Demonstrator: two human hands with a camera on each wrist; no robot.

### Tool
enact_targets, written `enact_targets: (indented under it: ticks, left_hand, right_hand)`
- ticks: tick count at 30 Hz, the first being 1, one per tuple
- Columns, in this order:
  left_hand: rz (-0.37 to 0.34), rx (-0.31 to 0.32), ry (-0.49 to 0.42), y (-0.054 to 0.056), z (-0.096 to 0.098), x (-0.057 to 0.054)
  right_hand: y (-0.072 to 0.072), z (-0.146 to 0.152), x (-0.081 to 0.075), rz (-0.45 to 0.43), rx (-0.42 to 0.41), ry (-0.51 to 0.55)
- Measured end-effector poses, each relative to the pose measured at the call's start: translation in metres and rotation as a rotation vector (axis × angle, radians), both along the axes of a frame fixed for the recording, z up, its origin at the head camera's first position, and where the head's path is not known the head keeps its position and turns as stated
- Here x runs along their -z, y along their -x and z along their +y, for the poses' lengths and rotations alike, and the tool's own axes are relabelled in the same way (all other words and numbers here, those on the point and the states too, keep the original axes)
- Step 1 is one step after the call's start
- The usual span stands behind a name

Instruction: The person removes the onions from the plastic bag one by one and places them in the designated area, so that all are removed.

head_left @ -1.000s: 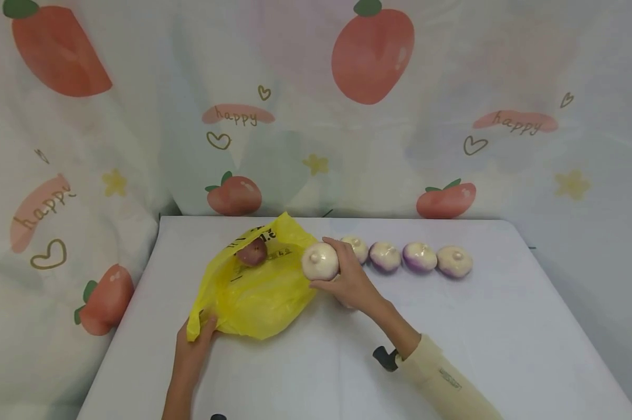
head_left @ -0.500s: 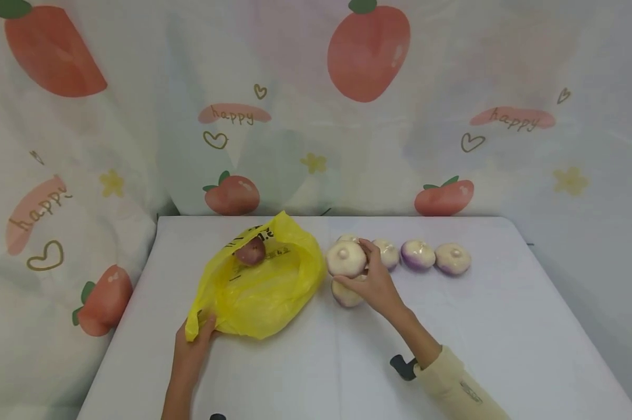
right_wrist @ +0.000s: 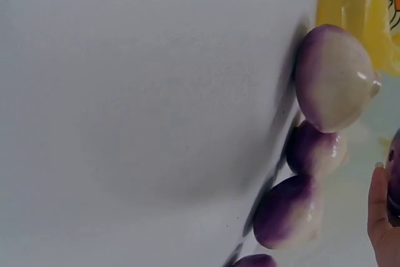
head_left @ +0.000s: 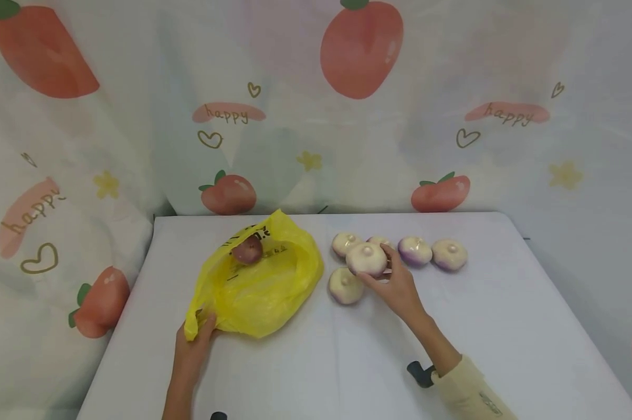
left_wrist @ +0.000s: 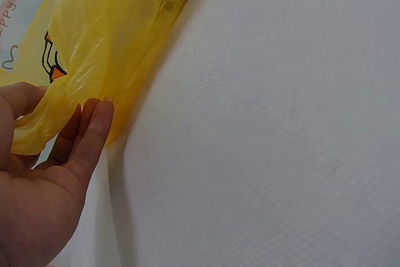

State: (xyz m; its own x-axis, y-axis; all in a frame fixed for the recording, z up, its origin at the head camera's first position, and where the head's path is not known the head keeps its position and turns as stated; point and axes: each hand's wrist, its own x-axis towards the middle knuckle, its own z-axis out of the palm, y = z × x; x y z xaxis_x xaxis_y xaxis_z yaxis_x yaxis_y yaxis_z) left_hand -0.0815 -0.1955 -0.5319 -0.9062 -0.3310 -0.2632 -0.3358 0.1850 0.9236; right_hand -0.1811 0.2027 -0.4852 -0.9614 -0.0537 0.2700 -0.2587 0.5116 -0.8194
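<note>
My left hand (head_left: 194,338) pinches the near left edge of a yellow plastic bag (head_left: 263,297), its mouth spread wide. Inside the bag lies a dark purple round thing (head_left: 248,251). With thumb and fingers my right hand (head_left: 397,286) grips a white and purple turnip (head_left: 367,259), nub side up, held above the others. Just below it on the table sits a similar turnip (head_left: 346,286). In the right wrist view only the edge of the held turnip (right_wrist: 394,173) shows, with part of my hand.
A row of turnips runs behind my right hand: a left one (head_left: 344,244), a partly hidden one (head_left: 380,240), then two more (head_left: 414,251) to the right. The white table (head_left: 305,373) meets a fruit-printed curtain (head_left: 290,116) at its back edge.
Holding the turnip, my right hand has moved right, away from the bag's mouth, uncovering the turnips near the bag. My left hand stays on the bag's edge.
</note>
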Motion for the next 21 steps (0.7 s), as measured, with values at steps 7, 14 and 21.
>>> enact_targets:
  ticks: [7, 14, 21]
  left_hand:
    - [0.012, -0.005, 0.002, 0.001, 0.002, 0.000]
    - [0.018, -0.002, 0.010, 0.000, 0.001, 0.000]
    - [0.023, 0.015, 0.026, -0.002, 0.001, 0.001]
  right_hand:
    - [0.000, 0.013, 0.003, 0.010, 0.023, -0.007]
    - [-0.002, 0.022, 0.010, 0.049, 0.031, -0.040]
    - [-0.005, 0.030, 0.017, 0.039, 0.042, -0.114]
